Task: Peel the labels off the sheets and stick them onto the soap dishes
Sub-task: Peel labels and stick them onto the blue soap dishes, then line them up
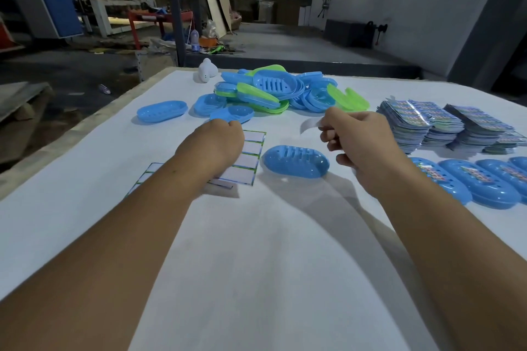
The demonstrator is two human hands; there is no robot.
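Two bare hands over white tabletop (256, 236). R hand (362, 145) has fingers curled, thumb + forefinger pinching a pale, half-see-through peeled label (309, 125), held in air, apart from table. L hand (219, 142) rests knuckles-up on the mostly-emptied label sheet w/ green borders (251, 157); its fingers are hidden behind the hand, so can't tell what they grip, if anything. Target looks like the upside-down blue oval plastic soap dish (296, 161) lying between the hands, just beside the sheet, no label on it yet. Row of blue dishes already labelled (482, 179) at right edge; stacks of printed label sheets (422, 120) behind them; heap of blue + green unlabelled dishes (273, 91) at far side.

Risks, my guess: label hangs limp, could curl + stick to itself or to fingers before placement. Dish is slotted + domed, so label may go on skewed or wrinkle over the ribs. Dish isn't held by either hand, so pressing could make it slide on the smooth top. L hand lifting could drag the sheet along.
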